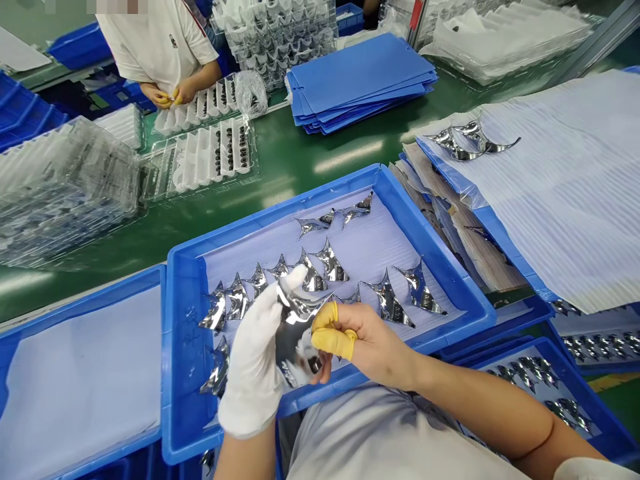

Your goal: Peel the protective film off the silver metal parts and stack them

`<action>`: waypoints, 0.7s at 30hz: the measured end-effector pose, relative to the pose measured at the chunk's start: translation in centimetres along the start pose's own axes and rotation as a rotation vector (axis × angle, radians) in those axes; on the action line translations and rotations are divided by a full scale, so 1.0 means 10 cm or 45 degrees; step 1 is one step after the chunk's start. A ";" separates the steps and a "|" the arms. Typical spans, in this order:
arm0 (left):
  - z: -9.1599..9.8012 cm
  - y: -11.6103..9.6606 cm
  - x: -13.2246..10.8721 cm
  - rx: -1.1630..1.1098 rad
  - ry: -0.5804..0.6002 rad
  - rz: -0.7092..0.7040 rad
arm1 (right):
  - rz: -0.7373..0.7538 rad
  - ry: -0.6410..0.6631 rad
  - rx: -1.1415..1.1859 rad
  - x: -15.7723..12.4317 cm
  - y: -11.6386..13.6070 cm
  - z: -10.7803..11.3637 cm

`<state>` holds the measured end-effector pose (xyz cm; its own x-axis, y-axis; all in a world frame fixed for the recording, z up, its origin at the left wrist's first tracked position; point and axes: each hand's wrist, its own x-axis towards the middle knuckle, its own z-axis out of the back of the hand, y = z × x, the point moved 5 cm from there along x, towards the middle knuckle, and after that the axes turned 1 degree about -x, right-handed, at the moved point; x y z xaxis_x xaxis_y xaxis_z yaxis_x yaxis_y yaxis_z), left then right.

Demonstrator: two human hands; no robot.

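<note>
My left hand (pixel 257 353), in a white glove, holds a shiny chrome-plated curved part (pixel 293 340) with pointed corners, tilted up over the tray's front. Yellow finger cots cover the thumb and forefinger of my right hand (pixel 357 337). Those two fingers are pinched together at the part's right edge, and the other fingers are partly hidden behind it. Around both hands is a blue tray (pixel 430 233) lined with white foam sheet, where several similar chrome parts (pixel 387 300) lie in loose rows.
Another blue tray (pixel 80 373) with a white sheet stands at left. Chrome parts (pixel 467 140) lie on a white foam sheet (pixel 565 173) at right. Beyond are blue plastic sheets (pixel 360 80), clear blister trays (pixel 215 157) and a co-worker (pixel 160 53) with yellow finger cots.
</note>
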<state>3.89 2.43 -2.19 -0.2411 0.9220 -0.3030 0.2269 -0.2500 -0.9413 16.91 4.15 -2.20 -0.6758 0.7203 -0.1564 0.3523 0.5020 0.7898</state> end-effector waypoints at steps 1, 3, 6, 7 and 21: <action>0.02 -0.03 -0.01 -0.029 0.028 -0.051 | 0.039 -0.006 -0.063 0.00 0.01 0.03; 0.07 -0.10 -0.04 -0.066 0.093 -0.139 | 0.115 0.006 -0.165 0.02 0.01 0.08; 0.11 -0.18 -0.08 0.000 0.152 -0.264 | 0.221 0.016 -0.260 0.04 0.00 0.13; 0.11 -0.20 -0.09 0.026 0.162 -0.302 | 0.254 0.014 -0.288 0.05 0.00 0.14; 0.10 -0.11 -0.08 -0.098 0.100 -0.146 | 0.560 -0.030 -0.727 -0.14 0.24 0.04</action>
<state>2.93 1.66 -0.99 -0.1957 0.9642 -0.1790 0.2742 -0.1214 -0.9540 18.99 4.51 -0.31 -0.5326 0.8116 0.2400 0.1908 -0.1611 0.9683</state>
